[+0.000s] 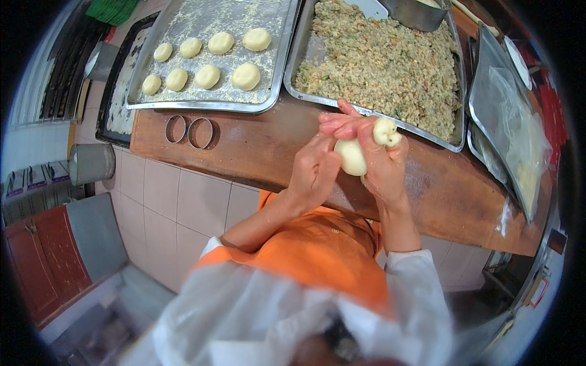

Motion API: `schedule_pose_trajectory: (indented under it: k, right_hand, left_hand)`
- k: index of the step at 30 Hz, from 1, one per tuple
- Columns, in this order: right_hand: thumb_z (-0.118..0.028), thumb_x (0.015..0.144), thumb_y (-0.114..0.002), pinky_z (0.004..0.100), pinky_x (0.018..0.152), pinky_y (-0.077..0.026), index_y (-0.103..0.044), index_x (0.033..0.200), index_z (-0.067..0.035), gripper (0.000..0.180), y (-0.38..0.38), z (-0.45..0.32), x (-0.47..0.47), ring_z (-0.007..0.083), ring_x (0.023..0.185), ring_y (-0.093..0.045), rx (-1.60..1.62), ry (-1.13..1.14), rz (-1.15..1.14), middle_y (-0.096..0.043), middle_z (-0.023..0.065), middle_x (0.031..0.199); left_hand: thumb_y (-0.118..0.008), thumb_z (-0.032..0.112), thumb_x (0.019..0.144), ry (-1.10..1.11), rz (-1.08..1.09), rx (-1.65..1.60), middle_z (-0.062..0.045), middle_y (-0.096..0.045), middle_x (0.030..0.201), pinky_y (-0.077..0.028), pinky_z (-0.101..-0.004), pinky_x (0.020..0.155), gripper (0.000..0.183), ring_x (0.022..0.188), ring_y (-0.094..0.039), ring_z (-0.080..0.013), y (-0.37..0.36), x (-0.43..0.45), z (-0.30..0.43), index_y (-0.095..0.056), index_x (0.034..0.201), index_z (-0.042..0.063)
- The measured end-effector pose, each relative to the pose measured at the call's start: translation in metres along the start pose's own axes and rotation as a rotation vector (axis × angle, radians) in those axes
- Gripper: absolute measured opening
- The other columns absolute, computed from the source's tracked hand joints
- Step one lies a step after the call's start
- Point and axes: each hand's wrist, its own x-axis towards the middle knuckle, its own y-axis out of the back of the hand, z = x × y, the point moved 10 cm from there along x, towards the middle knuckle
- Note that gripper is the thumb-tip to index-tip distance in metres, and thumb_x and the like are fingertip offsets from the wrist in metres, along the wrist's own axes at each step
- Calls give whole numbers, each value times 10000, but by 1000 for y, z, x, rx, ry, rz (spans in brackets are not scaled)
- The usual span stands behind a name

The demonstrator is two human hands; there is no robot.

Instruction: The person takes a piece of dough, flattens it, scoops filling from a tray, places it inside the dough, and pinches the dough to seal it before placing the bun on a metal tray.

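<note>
My left hand (316, 171) and my right hand (384, 160) meet over the front of the wooden table (439, 192). Between them is a smooth, pale ball of dough (351, 157), with fingers of both hands around it. A small knotted lump of dough (386, 132) sticks up out of my right hand, by the thumb. Behind my hands stands a metal tray of crumbly, chopped filling (380, 64). To the left, round flattened dough pieces (207, 76) lie in two rows on a floured metal tray (201, 106).
Two metal ring cutters (200, 133) lie near the table's left edge. A metal bowl (419, 13) sits on the filling tray's far side, beside a white scraper (373, 8). Trays with plastic sheeting (517, 119) lean at the right. A dark baking tray (121, 91) is at the left.
</note>
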Motion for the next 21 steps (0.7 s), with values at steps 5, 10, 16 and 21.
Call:
schedule_pose_trajectory:
  k: [5, 10, 16, 21]
  right_hand:
    - [-281, 865, -476, 461, 995, -255, -588, 877, 13, 315, 4, 8, 1, 296, 993, -540, 101, -30, 13, -592, 195, 957]
    - [-251, 875, -459, 462, 992, -271, -588, 876, 10, 291, -7, 5, -3, 302, 996, -535, 149, -65, 38, -590, 197, 953]
    - [-237, 895, -424, 451, 975, -301, -581, 762, -4, 311, 2, 8, 1, 284, 906, -580, 112, -48, 30, -617, 174, 842]
    - [-254, 897, -421, 418, 930, -352, -587, 877, 19, 321, -9, 19, -7, 258, 995, -535, 331, -347, 112, -574, 202, 998]
  left_hand:
    - [-451, 286, 877, -34, -13, 23, -95, -515, 957, -414, -259, 726, 337, 859, -487, -147, -8, 6, 18, -508, 995, -24]
    - [-585, 257, 808, 192, -132, -77, -60, -482, 1048, -410, -243, 705, 414, 852, -479, -124, 2, -16, -26, -440, 1095, -4]
    - [-468, 386, 861, -53, 44, 88, -81, -531, 914, -411, -264, 708, 442, 828, -500, -146, -2, 3, 21, -519, 1000, -30]
    - [-485, 387, 854, 227, -54, -256, -77, -532, 926, -407, -261, 731, 444, 868, -488, -137, 0, -14, -18, -520, 1012, -27]
